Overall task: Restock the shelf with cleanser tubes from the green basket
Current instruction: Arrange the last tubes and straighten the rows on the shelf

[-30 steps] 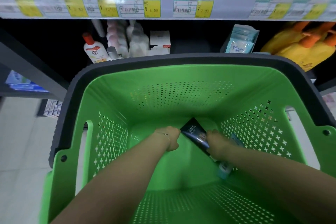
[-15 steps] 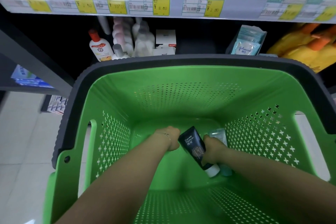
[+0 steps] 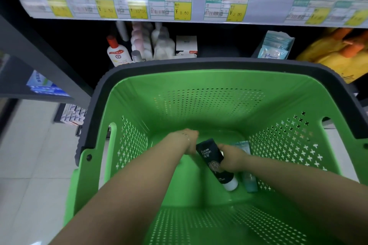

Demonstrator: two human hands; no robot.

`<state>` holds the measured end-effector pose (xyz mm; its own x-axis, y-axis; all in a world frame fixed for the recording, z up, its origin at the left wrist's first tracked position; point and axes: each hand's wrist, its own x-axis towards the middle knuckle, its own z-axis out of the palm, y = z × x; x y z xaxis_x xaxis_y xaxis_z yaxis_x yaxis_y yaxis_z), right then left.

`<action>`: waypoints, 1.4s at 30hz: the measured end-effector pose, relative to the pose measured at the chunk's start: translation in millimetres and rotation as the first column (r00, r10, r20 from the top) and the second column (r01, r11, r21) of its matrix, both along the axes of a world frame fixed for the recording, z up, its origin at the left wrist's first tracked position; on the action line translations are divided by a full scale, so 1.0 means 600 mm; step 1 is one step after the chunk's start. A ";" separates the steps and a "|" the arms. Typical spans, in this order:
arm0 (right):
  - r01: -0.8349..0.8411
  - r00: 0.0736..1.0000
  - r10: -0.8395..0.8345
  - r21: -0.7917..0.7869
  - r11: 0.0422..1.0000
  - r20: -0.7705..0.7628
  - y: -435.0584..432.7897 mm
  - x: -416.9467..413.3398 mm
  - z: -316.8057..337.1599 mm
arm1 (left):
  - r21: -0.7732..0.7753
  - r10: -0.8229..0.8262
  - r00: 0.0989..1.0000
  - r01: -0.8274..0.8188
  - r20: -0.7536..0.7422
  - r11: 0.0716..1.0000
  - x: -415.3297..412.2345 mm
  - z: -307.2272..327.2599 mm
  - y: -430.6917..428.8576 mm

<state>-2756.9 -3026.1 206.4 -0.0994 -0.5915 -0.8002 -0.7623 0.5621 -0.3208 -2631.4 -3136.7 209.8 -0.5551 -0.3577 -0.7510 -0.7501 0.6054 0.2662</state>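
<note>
Both my hands are inside the green basket [image 3: 209, 105]: glossy moulded plastic; the wall beyond my hands is pierced with rows of small round holes, the walls to either side with cross-shaped cut-outs; a matt dark grey rim [image 3: 199, 64] runs round its top. My right hand [image 3: 232, 158] is curled round a dark tube [image 3: 209, 153], flat and soft-sided with pale lettering; it lies aslant, low in the basket, its round white cap [image 3: 231, 184] pointing back toward me. Partly under that hand and just to its right lies a pale blue tube [image 3: 251, 184], translucent, cap end also toward me; whether my fingers hold it too I cannot tell. My left hand [image 3: 188, 140] reaches down just left of the dark tube's flat crimped end; its fingers are hidden behind the wrist, so their grip cannot be told. The two hands are close together, the dark tube between them.

Beyond my hands, past the far rim, is the shelf [image 3: 266, 10], with yellow price labels [image 3: 180, 7] along its front rail. Ahead and left of my left hand stand a white bottle with a red cap [image 3: 117, 53], a cluster of pale rounded bottles [image 3: 162, 45] and a white carton [image 3: 186, 44]. Ahead and right of my right hand are an open box of pale blue sachets [image 3: 275, 49] and yellow pouches with orange spouts [image 3: 336, 55]. Left of my left arm are pale, glossy floor tiles [image 3: 29, 165].
</note>
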 end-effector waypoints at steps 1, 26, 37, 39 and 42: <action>0.007 1.000 -0.007 -0.017 1.000 0.023 -0.011 -0.001 0.011 | 0.005 -0.011 1.000 0.011 -0.003 1.000 -0.003 0.010 -0.007; -0.140 0.972 0.186 -0.285 0.948 0.144 -0.086 -0.032 0.333 | 0.359 0.456 0.734 -0.303 -0.503 0.883 0.044 0.257 -0.061; -0.117 0.970 0.201 -0.465 0.878 0.137 -0.114 -0.038 0.474 | 0.368 0.474 0.636 -0.303 -0.609 0.879 0.043 0.376 -0.051; -0.090 0.970 0.188 -0.494 0.865 0.152 -0.119 -0.038 0.503 | 0.329 0.456 0.657 -0.317 -0.600 0.889 0.048 0.401 -0.053; -0.050 0.967 0.177 -0.548 0.835 0.182 -0.124 -0.038 0.547 | 0.349 0.482 0.605 -0.332 -0.634 0.876 0.053 0.432 -0.059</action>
